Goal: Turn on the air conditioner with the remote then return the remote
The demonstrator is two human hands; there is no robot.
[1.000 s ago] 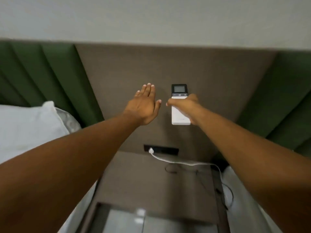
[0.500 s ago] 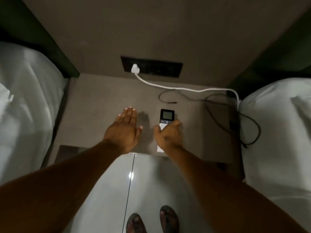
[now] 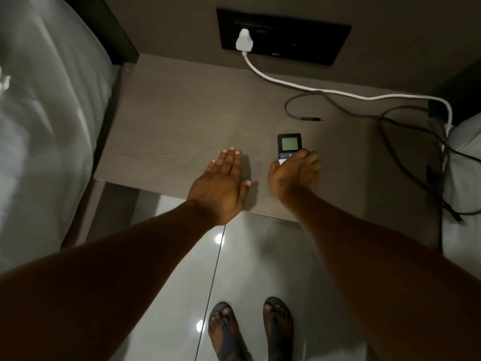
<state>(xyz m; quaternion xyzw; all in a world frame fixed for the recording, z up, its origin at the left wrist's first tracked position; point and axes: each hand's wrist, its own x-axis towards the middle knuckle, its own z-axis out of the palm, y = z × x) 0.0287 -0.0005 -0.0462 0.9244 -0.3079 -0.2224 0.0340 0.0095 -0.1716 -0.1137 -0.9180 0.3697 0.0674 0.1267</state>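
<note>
The remote [image 3: 289, 145], white with a dark top and a small grey screen, lies low over the brown bedside table [image 3: 169, 131], near its front edge. My right hand [image 3: 295, 175] covers its lower half, fingers wrapped on it, so only the screen end shows. Whether the remote rests on the wood or hovers just above it, I cannot tell. My left hand [image 3: 221, 183] is flat and empty, fingers together, hovering over the table's front edge to the left of the remote.
A black socket panel [image 3: 307, 37] on the wall holds a white plug [image 3: 244, 41] whose white cable [image 3: 338, 92] runs right. Dark cables [image 3: 406, 142] loop over the table's right side. White bedding [image 3: 39, 126] flanks the left, a pillow [image 3: 466, 162] the right. Glossy floor tiles and my sandalled feet [image 3: 250, 332] lie below.
The view swung down from the wall to the bedside table. My right hand brought the remote down from in front of the wall to the table top; my left hand followed, still flat.
</note>
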